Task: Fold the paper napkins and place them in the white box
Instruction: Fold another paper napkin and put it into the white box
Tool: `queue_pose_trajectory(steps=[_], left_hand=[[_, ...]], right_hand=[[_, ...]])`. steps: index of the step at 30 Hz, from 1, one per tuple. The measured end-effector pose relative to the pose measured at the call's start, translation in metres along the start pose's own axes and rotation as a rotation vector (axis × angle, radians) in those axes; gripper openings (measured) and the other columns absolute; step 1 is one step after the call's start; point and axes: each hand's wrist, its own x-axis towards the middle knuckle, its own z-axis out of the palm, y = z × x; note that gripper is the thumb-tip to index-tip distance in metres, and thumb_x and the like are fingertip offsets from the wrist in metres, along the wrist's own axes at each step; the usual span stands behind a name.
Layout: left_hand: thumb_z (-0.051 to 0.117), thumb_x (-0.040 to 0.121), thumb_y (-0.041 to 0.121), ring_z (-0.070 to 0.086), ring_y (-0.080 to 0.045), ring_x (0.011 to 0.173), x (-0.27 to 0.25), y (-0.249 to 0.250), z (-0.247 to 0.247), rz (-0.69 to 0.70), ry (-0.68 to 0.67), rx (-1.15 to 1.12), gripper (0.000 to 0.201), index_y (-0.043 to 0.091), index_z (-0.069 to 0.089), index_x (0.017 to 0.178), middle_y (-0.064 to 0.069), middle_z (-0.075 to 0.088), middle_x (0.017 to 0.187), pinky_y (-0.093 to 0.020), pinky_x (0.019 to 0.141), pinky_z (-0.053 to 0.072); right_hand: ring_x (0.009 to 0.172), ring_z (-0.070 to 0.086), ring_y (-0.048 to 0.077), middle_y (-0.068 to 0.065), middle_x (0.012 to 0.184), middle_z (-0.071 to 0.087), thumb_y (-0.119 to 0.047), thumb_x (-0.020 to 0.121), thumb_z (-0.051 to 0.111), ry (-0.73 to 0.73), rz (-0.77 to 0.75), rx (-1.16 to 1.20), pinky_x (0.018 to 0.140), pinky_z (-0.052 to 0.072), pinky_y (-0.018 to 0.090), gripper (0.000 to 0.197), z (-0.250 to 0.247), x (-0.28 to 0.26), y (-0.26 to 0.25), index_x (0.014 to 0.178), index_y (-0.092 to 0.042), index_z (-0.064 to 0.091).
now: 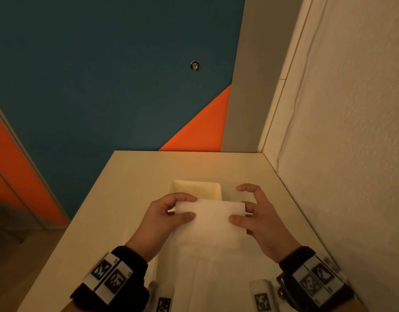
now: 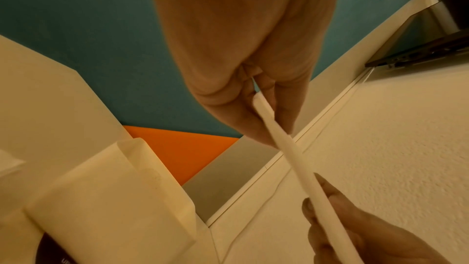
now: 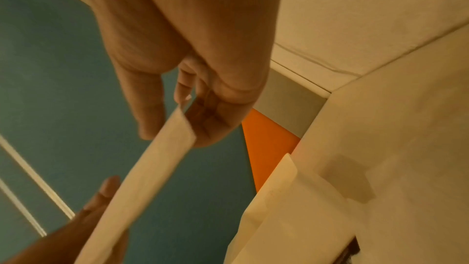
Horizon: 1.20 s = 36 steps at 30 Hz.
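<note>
A folded white paper napkin (image 1: 213, 218) hangs flat between my two hands above the table. My left hand (image 1: 189, 207) pinches its left edge between thumb and fingers. At the right edge my right hand (image 1: 240, 213) pinches it, thumb on top, index finger lifted clear. The white box (image 1: 195, 190) stands open just beyond the napkin, partly hidden by it. The left wrist view shows the napkin (image 2: 286, 148) edge-on in my left hand (image 2: 259, 103). In the right wrist view the napkin (image 3: 152, 168) is in my right hand (image 3: 182, 119), beside the box (image 3: 279, 198).
More white napkins (image 1: 216, 273) lie spread on the pale table (image 1: 131, 188) under my wrists. A textured white wall (image 1: 351, 154) runs along the table's right side. The blue and orange floor (image 1: 104, 86) lies beyond the table's far and left edges.
</note>
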Motion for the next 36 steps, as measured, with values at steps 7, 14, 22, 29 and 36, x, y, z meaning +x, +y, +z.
queue_pose_trajectory(steps=[7, 14, 22, 29, 36], left_hand=[[0.071, 0.081, 0.01, 0.066, -0.021, 0.101, -0.001, 0.013, 0.001, -0.14, -0.356, 0.246, 0.02, 0.017, 0.075, 0.098, -0.003, 0.069, 0.113, -0.03, 0.086, 0.055], [0.065, 0.081, -0.005, 0.066, -0.005, 0.09, 0.003, -0.008, 0.002, -0.102, -0.276, 0.355, 0.034, 0.024, 0.076, 0.094, 0.007, 0.072, 0.1, -0.022, 0.078, 0.054], [0.063, 0.083, -0.006, 0.061, -0.017, 0.097, -0.01, -0.049, -0.056, -0.164, 0.178, 0.282, 0.037, 0.024, 0.07, 0.104, 0.005, 0.061, 0.119, -0.028, 0.072, 0.054], [0.064, 0.082, -0.004, 0.056, -0.03, 0.107, -0.027, -0.086, -0.101, -0.268, 0.349, 0.495, 0.035, 0.025, 0.067, 0.102, -0.007, 0.058, 0.124, -0.044, 0.091, 0.049], [0.067, 0.08, 0.0, 0.05, -0.023, 0.097, -0.034, -0.099, -0.109, -0.308, 0.367, 0.723, 0.036, 0.018, 0.065, 0.112, -0.01, 0.058, 0.123, -0.034, 0.088, 0.043]], right_hand=[[0.069, 0.063, 0.03, 0.014, 0.08, 0.067, 0.009, 0.075, 0.069, -0.178, -0.113, -0.325, 0.066, 0.055, 0.04, 0.059, -0.004, 0.012, -0.019, 0.113, -0.031, 0.049], [0.061, 0.05, 0.02, 0.015, 0.075, 0.055, -0.009, 0.078, 0.073, -0.168, -0.159, -0.481, 0.061, 0.044, 0.032, 0.042, 0.006, 0.033, 0.001, 0.104, -0.036, 0.054], [0.073, 0.052, 0.006, -0.008, 0.083, 0.055, -0.015, 0.083, 0.069, -0.082, 0.12, -0.832, 0.067, 0.042, 0.014, 0.02, -0.018, 0.028, 0.085, 0.095, -0.024, 0.057], [0.112, 0.047, 0.016, -0.002, 0.117, 0.047, -0.026, 0.084, 0.069, -0.238, 0.287, -0.967, 0.095, 0.039, 0.025, 0.046, -0.005, 0.008, 0.136, 0.126, -0.018, 0.052], [0.119, 0.042, 0.021, -0.001, 0.127, 0.048, -0.045, 0.077, 0.071, -0.199, 0.342, -1.136, 0.1, 0.038, 0.037, 0.061, 0.015, 0.009, 0.149, 0.129, -0.025, 0.047]])
